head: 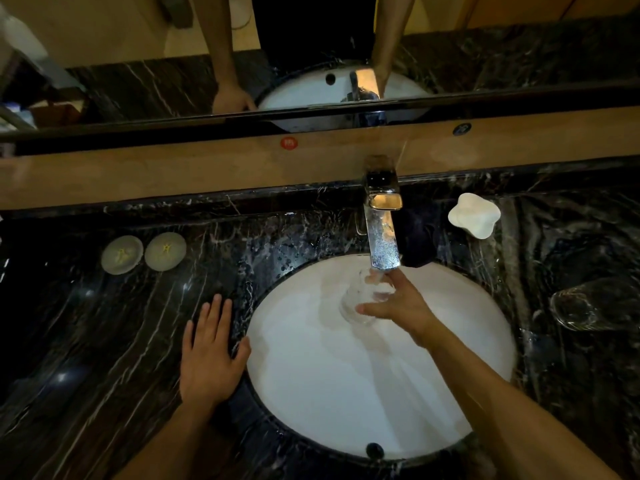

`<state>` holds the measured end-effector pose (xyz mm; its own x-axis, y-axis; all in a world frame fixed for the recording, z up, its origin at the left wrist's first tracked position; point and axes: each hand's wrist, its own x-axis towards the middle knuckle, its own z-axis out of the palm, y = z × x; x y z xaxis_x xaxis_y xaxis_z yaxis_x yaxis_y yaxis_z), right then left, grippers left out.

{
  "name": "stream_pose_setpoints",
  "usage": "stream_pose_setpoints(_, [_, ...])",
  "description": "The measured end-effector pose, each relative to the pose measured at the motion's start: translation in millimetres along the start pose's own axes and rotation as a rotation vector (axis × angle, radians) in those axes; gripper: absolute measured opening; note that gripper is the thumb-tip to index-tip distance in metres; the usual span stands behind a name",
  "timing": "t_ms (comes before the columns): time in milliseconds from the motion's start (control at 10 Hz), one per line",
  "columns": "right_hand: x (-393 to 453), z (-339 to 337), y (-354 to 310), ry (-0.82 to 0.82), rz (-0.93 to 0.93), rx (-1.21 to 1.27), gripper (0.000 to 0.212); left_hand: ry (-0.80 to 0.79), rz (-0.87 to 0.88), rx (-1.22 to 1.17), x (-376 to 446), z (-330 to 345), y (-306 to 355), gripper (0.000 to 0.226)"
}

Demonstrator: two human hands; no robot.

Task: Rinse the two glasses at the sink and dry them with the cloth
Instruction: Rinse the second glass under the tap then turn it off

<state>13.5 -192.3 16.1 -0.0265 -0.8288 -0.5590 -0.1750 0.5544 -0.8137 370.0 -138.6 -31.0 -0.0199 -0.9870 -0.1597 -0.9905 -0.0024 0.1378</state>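
Two glasses on record: one clear glass (360, 301) held in the right hand (401, 306), thumb and fingers curled round its body, directly under the spout of the chrome tap (382, 230) and over the white basin (311, 375); the second glass (585, 303) lies on its side on the surface, well to the right of that grip. Writing: a small red round sticker (289, 143) on the wooden ledge (173, 171) behind the tap, its mark too small to read; two pale round discs (143, 253) far left of the grip carry yellowish marks, also unreadable. Left hand (209, 358): flat on the surface (86, 341) just beside the basin's left rim, fingers straight and spread, holding nothing. Surface: black marble with white veining, wet with droplets around the tap. White lobed dish (474, 214) beyond and to the right of the grip. Mirror (138, 64) above the ledge reflects both forearms, basin and tap. Room dim, with warm light.
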Motion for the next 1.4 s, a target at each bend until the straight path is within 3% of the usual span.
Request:
stream_pose_setpoints(100, [-3.5, 13.1, -4.3, 0.314, -0.131, -0.116, 0.082, -0.001, -0.004, -0.009, -0.2, -0.6, 1.1, 0.077])
stream_pose_setpoints(200, [-5.8, 3.2, -7.8, 0.414, -0.146, -0.471, 0.084, -0.003, -0.006, -0.008, -0.3, -1.0, 1.3, 0.077])
stream_pose_setpoints(300, [-3.1, -16.2, -13.5, 0.22, -0.029, -0.824, 0.084, 0.004, -0.004, -0.011, -0.6, 0.1, 1.3, 0.076])
stream_pose_setpoints(400, [5.1, -18.8, -14.7, -0.015, 0.043, -0.85, 0.082, 0.006, 0.001, -0.012, -1.0, 0.2, 1.2, 0.076])
stream_pose_setpoints(500, [9.7, -9.8, -5.8, -0.176, 0.064, -0.376, 0.073, 0.017, 0.007, -0.015, -1.0, 0.2, 1.5, 0.076])
stream_pose_setpoints(600, [2.9, 13.9, 3.3, 0.053, 0.0, 0.064, 0.077, 0.018, 0.008, -0.012, -1.4, -0.4, 1.6, 0.076])
stream_pose_setpoints(700, [-1.7, 28.1, -0.4, 0.37, -0.084, 0.025, 0.083, 0.021, 0.011, -0.022, -1.0, -0.5, 1.5, 0.076])
stream_pose_setpoints(800, [-4.8, 20.7, -3.9, 0.449, -0.123, -0.353, 0.081, 0.017, 0.007, -0.013, -0.4, -0.3, 1.7, 0.076])
stream_pose_setpoints(900, [-5.8, 11.8, -7.6, 0.357, -0.093, -0.645, 0.078, 0.019, 0.003, -0.014, -0.9, -0.6, 1.9, 0.076])
stream_pose_setpoints(1000, [0.1, 5.6, -15.8, 0.144, 0.062, -0.726, 0.08, 0.021, 0.003, -0.017, -0.6, -0.9, 2.8, 0.076])
stream_pose_setpoints(1100, [5.8, 1.9, -16.9, -0.05, 0.176, -0.263, 0.07, 0.019, 0.001, -0.011, -1.0, -1.2, 2.5, 0.076])
stream_pose_setpoints(1300, [6.3, 13.5, -7.8, -0.208, 0.388, 0.557, 0.07, 0.013, -0.004, 0.002, -0.9, -0.9, 2.4, 0.076])
stream_pose_setpoints(1400, [4.3, 20.3, -6.2, -0.259, 0.435, 0.783, 0.071, 0.017, -0.002, -0.002, -0.8, -1.4, 2.7, 0.076])
